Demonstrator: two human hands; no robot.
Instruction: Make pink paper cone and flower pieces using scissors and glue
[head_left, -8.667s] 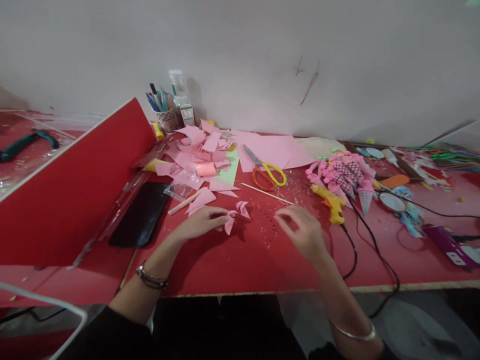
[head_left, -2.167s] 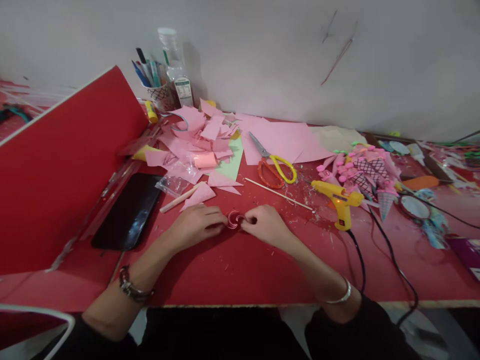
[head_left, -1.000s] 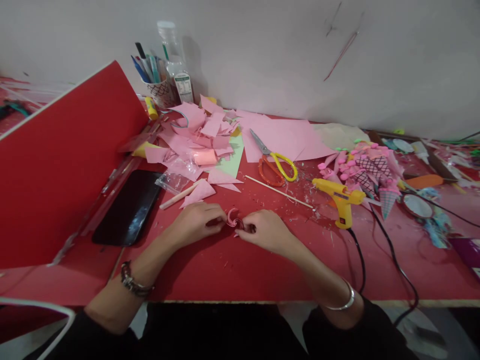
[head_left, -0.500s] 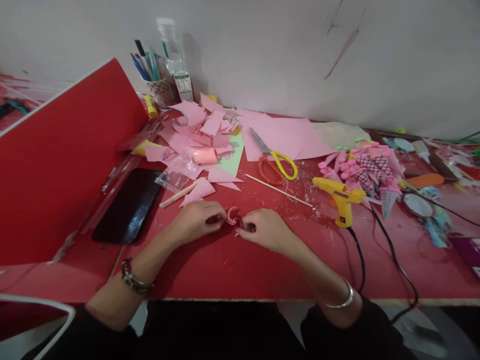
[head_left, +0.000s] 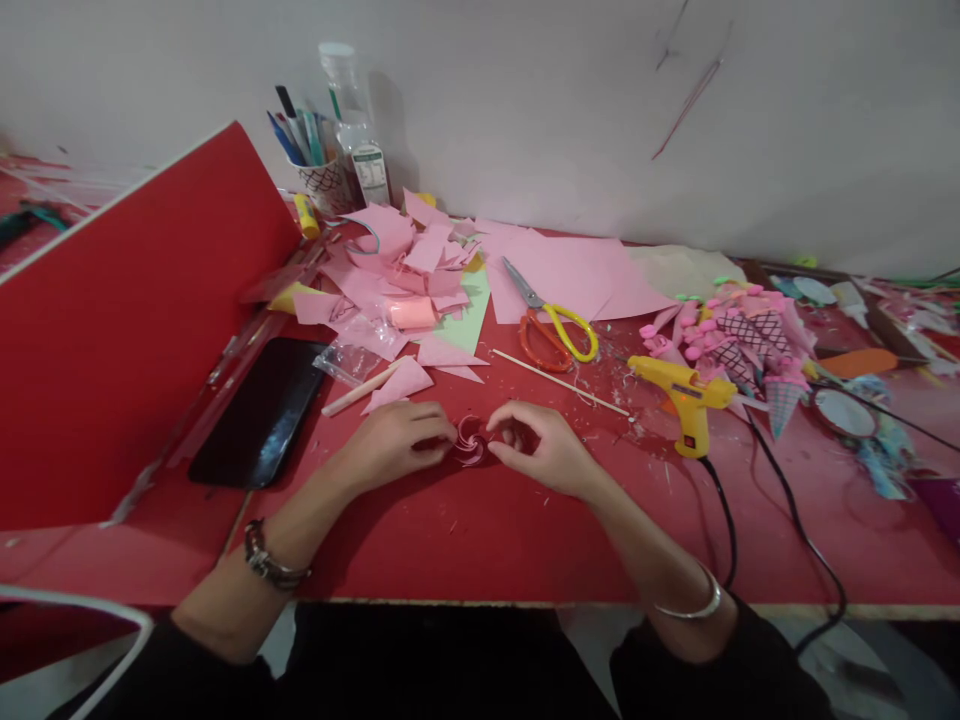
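Observation:
Curled pink paper strips [head_left: 471, 443] form a small swirl on the red table, between my two hands. My left hand [head_left: 409, 440] pinches the swirl's left edge between thumb and fingertips. On the other side, my right hand [head_left: 541, 445] has its thumb and forefinger apart, close to the swirl's right edge, with nothing seen between them. Behind the hands lie a thin wooden stick [head_left: 561, 382], a pink paper cone [head_left: 406, 383] and a pale rolled stick [head_left: 362, 388].
A yellow glue gun [head_left: 684, 395] with a black cord stands at right. Behind are scissors [head_left: 553, 318] and pink paper sheets [head_left: 577, 270]. Small decorated cones [head_left: 750, 335] are heaped far right. A black phone [head_left: 259, 415] and a tilted red board [head_left: 142, 330] are at left.
My right hand has let go of the paper swirl and drawn slightly right, its fingers parting. The left hand keeps its hold. The view has shifted slightly.

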